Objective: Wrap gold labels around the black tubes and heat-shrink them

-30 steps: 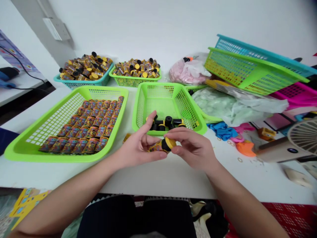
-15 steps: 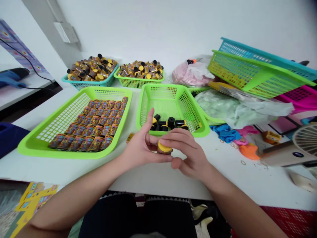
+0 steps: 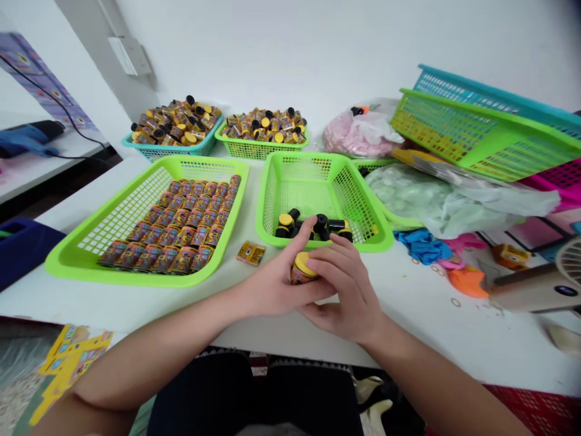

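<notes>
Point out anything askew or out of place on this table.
At the right, the stacked blue basket and green basket look askew, slanting instead of sitting level. In front of them, a crumpled blue piece and an orange piece lie loose near the fan, looking strewn.

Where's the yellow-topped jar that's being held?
Near the middle of the head view, the jar is in the left hand, the right hand touching its lid, in front of the middle green basket.

Left hand and right hand: bare. Forearms: bare, slim, the left uncovered to the elbow. Legwear: near-black with a navy cast, plain over both thighs. Grey patch at lower edge: too little shown to identify.
</notes>
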Available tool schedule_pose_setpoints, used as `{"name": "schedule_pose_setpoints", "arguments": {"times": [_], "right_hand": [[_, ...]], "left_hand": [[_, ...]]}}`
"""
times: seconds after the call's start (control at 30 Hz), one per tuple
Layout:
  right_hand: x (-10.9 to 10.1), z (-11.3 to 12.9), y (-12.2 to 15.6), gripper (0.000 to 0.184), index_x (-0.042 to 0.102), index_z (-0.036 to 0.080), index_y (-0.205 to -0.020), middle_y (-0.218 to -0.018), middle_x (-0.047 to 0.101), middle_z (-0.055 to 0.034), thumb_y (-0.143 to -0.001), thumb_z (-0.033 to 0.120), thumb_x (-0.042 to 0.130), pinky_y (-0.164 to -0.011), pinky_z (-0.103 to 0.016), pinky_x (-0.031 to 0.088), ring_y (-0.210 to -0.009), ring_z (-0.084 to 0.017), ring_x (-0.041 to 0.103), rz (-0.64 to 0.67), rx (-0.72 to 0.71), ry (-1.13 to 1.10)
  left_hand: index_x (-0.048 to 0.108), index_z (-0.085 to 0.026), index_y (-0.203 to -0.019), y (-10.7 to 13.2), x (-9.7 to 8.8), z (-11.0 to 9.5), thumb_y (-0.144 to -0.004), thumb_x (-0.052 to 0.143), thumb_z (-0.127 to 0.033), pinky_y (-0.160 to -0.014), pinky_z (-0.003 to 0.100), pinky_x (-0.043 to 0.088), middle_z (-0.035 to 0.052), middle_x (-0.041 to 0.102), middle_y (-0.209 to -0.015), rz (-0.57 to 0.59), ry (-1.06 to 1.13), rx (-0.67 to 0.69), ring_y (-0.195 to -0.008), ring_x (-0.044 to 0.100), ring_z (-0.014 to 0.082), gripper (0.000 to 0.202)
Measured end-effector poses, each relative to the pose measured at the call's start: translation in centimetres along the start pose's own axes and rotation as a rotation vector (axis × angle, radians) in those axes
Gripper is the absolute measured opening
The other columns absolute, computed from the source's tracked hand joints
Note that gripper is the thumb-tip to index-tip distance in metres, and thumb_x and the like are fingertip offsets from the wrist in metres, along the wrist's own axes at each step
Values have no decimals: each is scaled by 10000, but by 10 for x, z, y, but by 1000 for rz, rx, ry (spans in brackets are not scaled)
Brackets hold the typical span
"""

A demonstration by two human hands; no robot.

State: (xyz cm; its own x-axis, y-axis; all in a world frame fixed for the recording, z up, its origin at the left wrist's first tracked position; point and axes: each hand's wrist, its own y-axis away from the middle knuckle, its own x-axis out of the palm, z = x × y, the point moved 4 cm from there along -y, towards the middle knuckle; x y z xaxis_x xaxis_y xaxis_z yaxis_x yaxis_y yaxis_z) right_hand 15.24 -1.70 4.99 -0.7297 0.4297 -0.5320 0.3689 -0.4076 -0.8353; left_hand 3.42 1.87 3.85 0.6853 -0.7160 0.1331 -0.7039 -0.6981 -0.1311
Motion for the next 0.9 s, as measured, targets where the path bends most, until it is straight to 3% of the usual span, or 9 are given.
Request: {"name": "schedule_pose_setpoints", "arguments": {"times": [0.17, 0.23, 0.33, 0.43, 0.53, 0.6, 0.67, 0.73, 0.9], "right_hand": [[2, 2, 1, 564, 505, 306, -1295, -1067, 698, -53, -770, 273, 709, -1053, -573, 446, -984, -272, 658, -5, 19, 4], [3, 3, 2, 559, 517, 291, -1294, -1061, 693, -64, -777, 306, 730, -1064, -583, 435, -970, -271, 653, -20, -18, 13], [0, 0, 1, 571, 514, 270, -1321, -1039, 663, -72, -792, 283, 730, -1051, -541, 457, -970, -255, 645, -18, -42, 24], [-10, -20, -10, 591, 504, 284, -1334, -1125, 638, -86, -793, 344, 736, -955, -470, 518, -1048, -262, 634, 35, 74, 26], [-17, -71, -27, 412, 599, 211, -1209, -1105, 670, -131, -896, 479, 580, -783, -410, 548, -944, -263, 670, 323, 467, 142], [-17, -111, -33, 366, 680, 156, -1018, -902, 705, -145, -912, 471, 527, -667, -397, 522, -758, -263, 673, 676, 764, 371], [-8, -137, -35, 330, 702, 148, -778, -688, 682, -131, -815, 473, 654, -594, -384, 486, -635, -268, 653, 1118, 889, 448], [6, -147, -37, 289, 652, 172, -604, -551, 628, -85, -712, 416, 762, -546, -364, 461, -529, -241, 623, 1391, 907, 369], [24, -147, -38, 129, 627, 192, -650, -517, 602, 7, -648, 155, 751, -481, -298, 449, -447, -173, 591, 1419, 911, 234]], "left_hand": [[-111, -253, -1574, 5, -2, -2, -886, 618, -190, -591, 199, 489, -70, 589, -683, 77, 34, -57, -593, 574, 90, 1004], [-69, -266, -1581, 4, -4, -5, -863, 648, -203, -626, 206, 500, -47, 617, -775, -8, -103, -3, -647, 591, 91, 1017], [223, -276, -1560, 10, -11, -20, -807, 730, -263, -746, 249, 535, 17, 647, -1004, -217, -431, 105, -810, 628, 122, 908], [593, -246, -1280, 28, -24, -48, -817, 730, -322, -783, 274, 549, 25, 684, -1012, -372, -767, 176, -829, 650, 144, 489], [691, -242, -1008, 49, -48, -86, -819, 722, -361, -779, 289, 551, 13, 725, -970, -505, -1036, 207, -832, 671, 168, 225], [708, -251, -960, 55, -69, -108, -796, 738, -394, -776, 299, 548, -2, 741, -956, -560, -1147, 148, -814, 675, 174, 220], [717, -237, -941, 52, -94, -126, -781, 749, -418, -776, 309, 540, -16, 742, -919, -607, -1226, 61, -770, 664, 161, 244], [710, -205, -964, 39, -121, -136, -821, 704, -434, -793, 323, 525, -19, 730, -890, -621, -1295, -23, -760, 652, 147, 269], [703, -165, -1040, -16, -201, -127, -831, 699, -352, -811, 291, 498, 31, 735, -890, -649, -1379, -277, -813, 661, 171, 280]]}}
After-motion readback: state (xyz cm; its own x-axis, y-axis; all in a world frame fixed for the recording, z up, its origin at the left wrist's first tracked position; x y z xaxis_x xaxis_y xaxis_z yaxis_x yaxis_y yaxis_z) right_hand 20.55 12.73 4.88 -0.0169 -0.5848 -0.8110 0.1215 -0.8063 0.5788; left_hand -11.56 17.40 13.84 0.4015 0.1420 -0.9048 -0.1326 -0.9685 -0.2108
